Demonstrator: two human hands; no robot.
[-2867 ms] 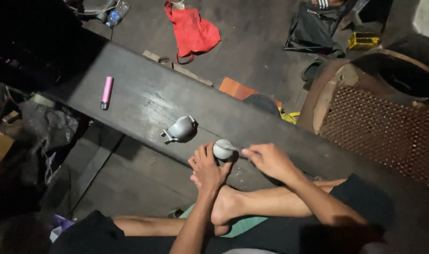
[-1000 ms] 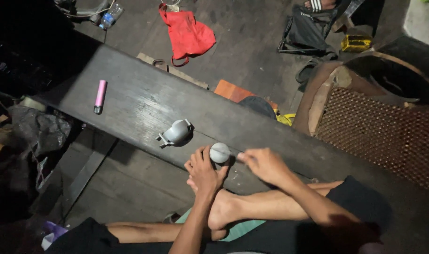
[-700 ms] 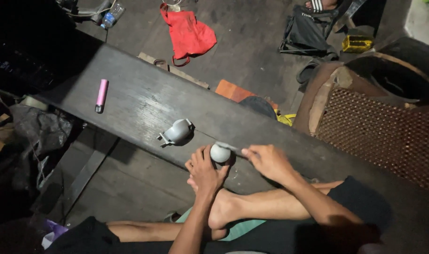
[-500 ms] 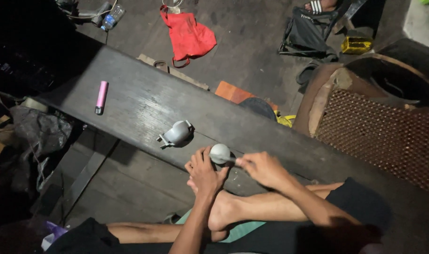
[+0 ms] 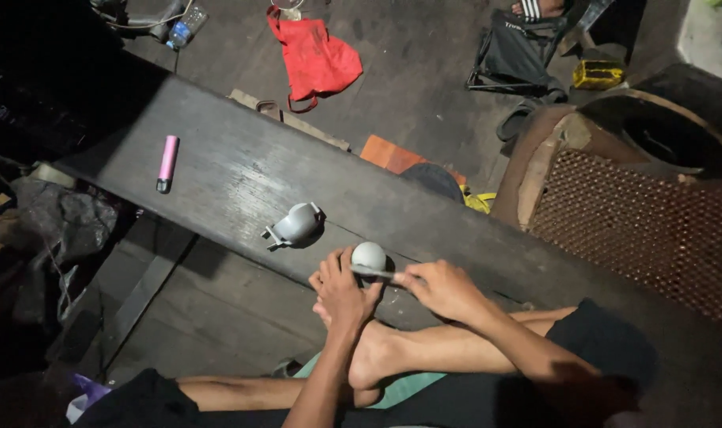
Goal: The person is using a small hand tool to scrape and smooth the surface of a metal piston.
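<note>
A small pale round metal part (image 5: 369, 255) rests on the dark wooden plank (image 5: 226, 178). My left hand (image 5: 343, 292) grips it from below, fingers wrapped around its near side. In my right hand (image 5: 444, 289) is a thin tool (image 5: 374, 273) whose tip lies against the round part. A bare foot sits just under both hands. A second grey metal piece (image 5: 296, 224) with a bracket lies on the plank a little to the left, untouched.
A pink cylinder (image 5: 167, 162) lies on the plank's left end. On the floor beyond are a red bag (image 5: 315, 58), a plastic bottle (image 5: 184, 24), an orange board (image 5: 392, 154) and a dark folded frame (image 5: 515, 55). A perforated brown panel (image 5: 638, 230) stands at right.
My right hand has shifted slightly back and forth beside the round part with the tool against it. The left hand kept its hold. The view moved a little.
</note>
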